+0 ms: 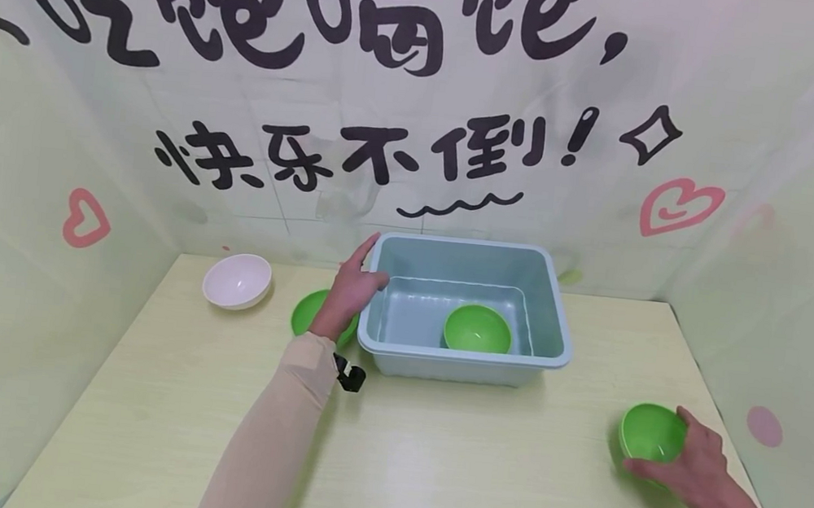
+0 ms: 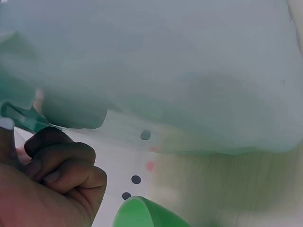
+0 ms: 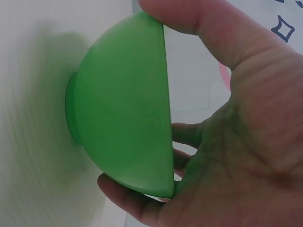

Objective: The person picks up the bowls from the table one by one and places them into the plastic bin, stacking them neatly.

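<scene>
Right fingers (image 3: 130, 198) grip bowl (image 3: 125, 104); backdrop (image 1: 363, 102): “快乐不倒!”

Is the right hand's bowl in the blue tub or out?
Out: the right hand grips the green bowl off to the right, apart from the blue tub.

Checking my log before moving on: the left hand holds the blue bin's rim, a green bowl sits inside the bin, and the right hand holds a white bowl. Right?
One slip: the right hand holds a green bowl, as the right wrist view shows. The rest stands.

Head view looks forward, downward; wrist views sit close; head and right wrist share the held bowl (image 3: 123, 104).
</scene>
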Motion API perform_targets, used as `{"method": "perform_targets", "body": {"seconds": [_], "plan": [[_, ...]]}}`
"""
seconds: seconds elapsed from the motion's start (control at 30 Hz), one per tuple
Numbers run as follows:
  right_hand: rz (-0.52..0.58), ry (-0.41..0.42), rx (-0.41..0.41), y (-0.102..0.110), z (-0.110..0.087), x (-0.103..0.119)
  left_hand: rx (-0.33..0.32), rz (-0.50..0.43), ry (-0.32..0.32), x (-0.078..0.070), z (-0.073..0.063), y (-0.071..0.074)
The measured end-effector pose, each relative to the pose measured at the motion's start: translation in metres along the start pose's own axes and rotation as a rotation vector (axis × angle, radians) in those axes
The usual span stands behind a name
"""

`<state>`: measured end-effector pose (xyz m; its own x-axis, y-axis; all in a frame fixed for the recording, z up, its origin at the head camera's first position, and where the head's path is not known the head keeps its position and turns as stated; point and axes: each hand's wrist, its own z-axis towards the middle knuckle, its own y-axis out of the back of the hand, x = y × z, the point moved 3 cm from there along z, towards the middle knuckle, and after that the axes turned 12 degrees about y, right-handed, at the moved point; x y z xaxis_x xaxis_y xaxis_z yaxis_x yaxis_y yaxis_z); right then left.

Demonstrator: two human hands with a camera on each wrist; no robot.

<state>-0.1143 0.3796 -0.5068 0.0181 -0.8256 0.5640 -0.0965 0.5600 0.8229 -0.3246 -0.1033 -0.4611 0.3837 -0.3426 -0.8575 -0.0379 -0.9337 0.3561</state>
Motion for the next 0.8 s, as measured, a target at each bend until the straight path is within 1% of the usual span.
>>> {"method": "perform_targets", "body": {"seconds": [0.2,0.43,0.63,0.8], "plan": [[-0.025,0.023,-0.016,0.0013,0.0002,0.0014,-0.014,0.004,-0.009,-0.0004,-0.0005,0.0000],[-0.007,0.018,-0.030,0.0026,0.0000,0.0011,-0.023,0.011,-0.015,0.0006,-0.0002,-0.0004],[-0.008,0.026,-0.064,0.0034,-0.0008,0.0017,-0.027,0.022,-0.015,0.0009,-0.0008,0.0004],[-0.007,-0.012,-0.057,0.0065,0.0019,0.0031,-0.028,0.025,-0.020,0.0011,-0.0007,0.0007]]}}
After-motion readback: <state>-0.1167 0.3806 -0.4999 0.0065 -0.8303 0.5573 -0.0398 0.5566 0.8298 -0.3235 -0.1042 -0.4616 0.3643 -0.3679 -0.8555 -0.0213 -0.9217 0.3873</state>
